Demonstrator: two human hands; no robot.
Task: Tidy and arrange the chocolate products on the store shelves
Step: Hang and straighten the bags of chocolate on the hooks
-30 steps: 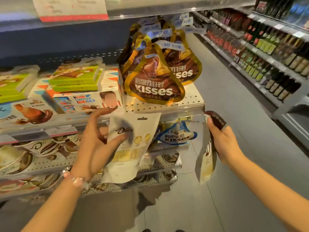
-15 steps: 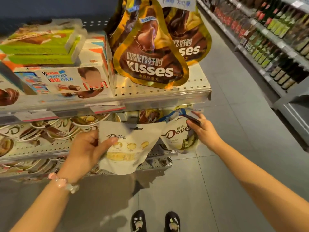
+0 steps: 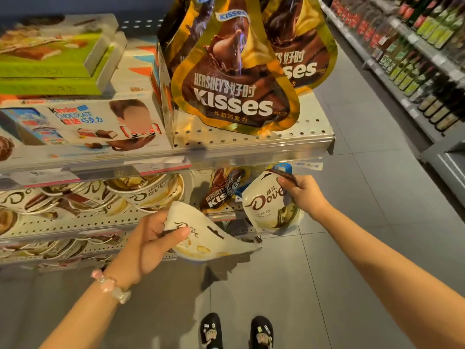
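Observation:
My left hand [image 3: 148, 245] grips a white Dove pouch [image 3: 208, 235], tilted flat in front of the lower shelf edge. My right hand [image 3: 305, 195] pinches the top corner of a second Dove pouch [image 3: 269, 205], held upright at the right end of the second shelf [image 3: 75, 222]. A small Hershey's Kisses bag [image 3: 224, 187] leans on that shelf between the two pouches. Large gold Kisses bags [image 3: 234, 79] stand on the upper shelf [image 3: 251, 144].
Kinder Chocolate boxes [image 3: 83, 124] and green boxes [image 3: 47, 59] fill the upper shelf's left. Round Dove tubs [image 3: 146, 190] line the second shelf. Across the grey tiled aisle [image 3: 364, 152] runs a shelf of bottles [image 3: 415, 61]. My black shoes [image 3: 236, 331] show below.
The view has dipped and come closer to the shelves. My left hand tilted its Dove pouch flatter and lower. My right hand brought its pouch upright at the second shelf's right end.

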